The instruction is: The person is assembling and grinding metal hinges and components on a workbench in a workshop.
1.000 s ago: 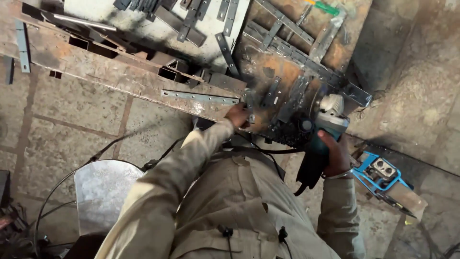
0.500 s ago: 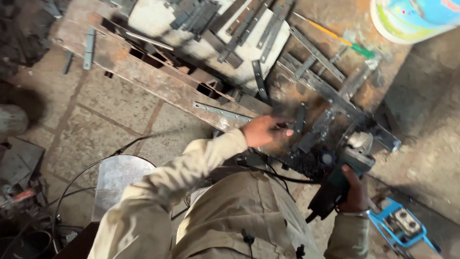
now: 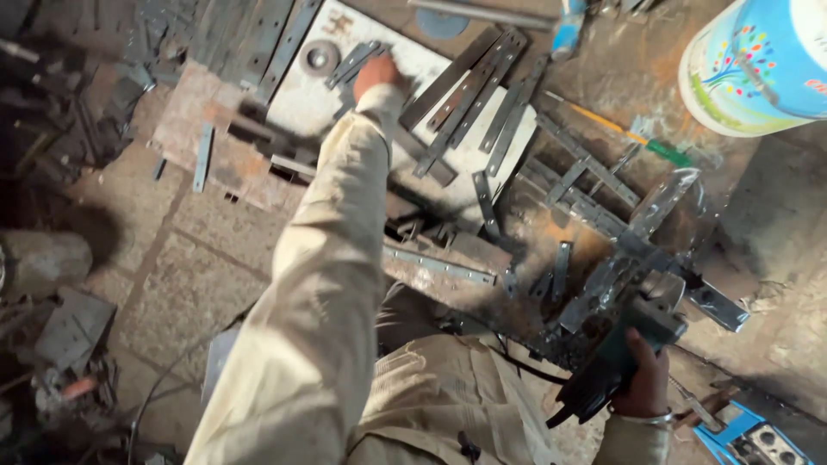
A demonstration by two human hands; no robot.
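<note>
My left hand (image 3: 376, 72) is stretched far forward over a white slab (image 3: 310, 99) that carries several flat metal strips (image 3: 465, 82). Its fingers rest on a strip there; the blur hides whether they grip it. My right hand (image 3: 644, 379) is shut on the dark green body of an angle grinder (image 3: 624, 349), low at the right. The grinder's head sits beside a welded frame of flat bars (image 3: 594, 215) on a rusty work surface. A drilled metal strip (image 3: 439, 265) lies at the near edge of that surface.
A white and blue bucket (image 3: 758, 60) stands at the top right. A screwdriver with a green handle (image 3: 642, 142) lies near it. A blue tool (image 3: 749, 439) sits at the bottom right. Scrap metal and a stone (image 3: 43, 258) crowd the left floor. A black cable (image 3: 172, 379) runs below.
My left arm has swung from the frame by the grinder out to the far slab with the strips. The view has shifted, and the right hand keeps hold of the grinder.
</note>
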